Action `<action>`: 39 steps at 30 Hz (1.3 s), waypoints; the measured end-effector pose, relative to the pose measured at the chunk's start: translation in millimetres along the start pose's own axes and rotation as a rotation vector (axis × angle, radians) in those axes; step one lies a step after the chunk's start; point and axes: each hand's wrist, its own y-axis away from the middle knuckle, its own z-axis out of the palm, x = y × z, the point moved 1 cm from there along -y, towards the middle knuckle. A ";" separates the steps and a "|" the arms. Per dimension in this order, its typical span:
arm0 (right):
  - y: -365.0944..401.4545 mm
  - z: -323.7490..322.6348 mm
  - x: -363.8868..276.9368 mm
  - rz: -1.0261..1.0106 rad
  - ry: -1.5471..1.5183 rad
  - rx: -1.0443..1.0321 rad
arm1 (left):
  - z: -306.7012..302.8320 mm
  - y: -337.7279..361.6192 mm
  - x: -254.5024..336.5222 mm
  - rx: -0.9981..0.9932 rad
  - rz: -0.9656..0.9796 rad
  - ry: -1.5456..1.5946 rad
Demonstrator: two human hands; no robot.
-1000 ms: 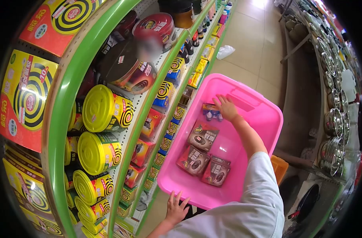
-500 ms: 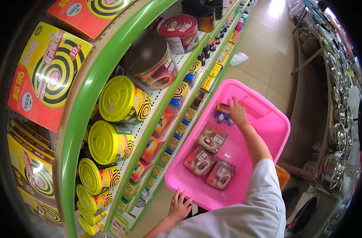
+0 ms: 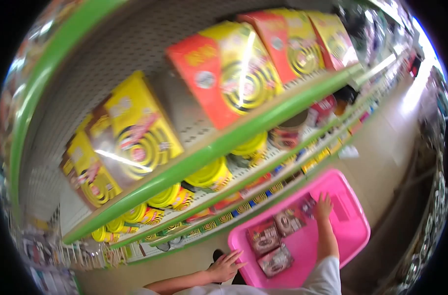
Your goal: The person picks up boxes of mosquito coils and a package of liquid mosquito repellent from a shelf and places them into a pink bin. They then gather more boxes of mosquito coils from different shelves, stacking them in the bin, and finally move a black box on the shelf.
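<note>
1. The right hand (image 3: 323,206) reaches into the far end of the pink tub (image 3: 307,253). Its fingers are somewhat spread and lie at the small pack (image 3: 308,205). Blur hides the fingertips, so I cannot tell whether this grip is closed on the pack or only lies against it.
2. The left hand (image 3: 225,267) is at the tub's near left rim, palm down. Its grip is open, the fingers extended and a little apart, with the fingertips at the rim; nothing is clasped in it. Whether it presses on the rim is hard to judge.
3. The pink tub stands low beside the shelving, in the lower right of the view. Inside, along its left side, lie three dark boxes (image 3: 275,236), close together; the small pack is just beyond the farthest one.
4. The near edge of the tub is partly hidden by the right arm and sleeve and cut off at the bottom of the view.
5. Coil boxes (image 3: 251,73) stand on the upper shelf (image 3: 224,142). Its green edge partly covers the yellow-lidded containers (image 3: 207,173) on the shelf below.
6. A whitish bag (image 3: 349,151) lies on the floor (image 3: 376,142) beyond the tub. Motion blur makes the printing on the packages hard to read.
</note>
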 end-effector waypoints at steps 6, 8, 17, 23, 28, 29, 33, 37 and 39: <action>-1.0 31.3 -7.1 -0.103 0.029 -0.028 | -9.1 14.0 -11.1 0.074 0.018 0.035; 5.7 50.2 1.1 -0.115 0.003 0.006 | -14.1 16.2 -17.4 0.118 0.034 0.054; -13.9 34.3 1.7 -0.027 -0.051 0.010 | -15.1 10.1 -8.4 0.064 0.004 0.132; -29.5 9.5 19.6 -0.153 -0.032 -0.145 | -4.1 7.3 -12.1 0.039 -0.026 0.173; -51.2 -9.5 27.6 -0.228 -0.077 -0.338 | -9.5 3.1 -9.1 0.026 -0.033 0.143; -57.8 -1.8 30.8 -0.226 -0.098 -0.343 | -8.8 2.9 -8.7 0.032 -0.029 0.150; -73.0 13.1 35.4 -0.206 -0.283 -0.233 | -7.6 2.1 -7.2 0.044 -0.047 0.167; -52.2 -13.7 18.0 -0.253 0.111 -0.070 | -5.8 3.6 -5.6 0.063 -0.061 0.146; -44.5 -14.3 13.6 -0.348 0.195 0.030 | -5.7 3.7 -5.8 0.085 -0.042 0.147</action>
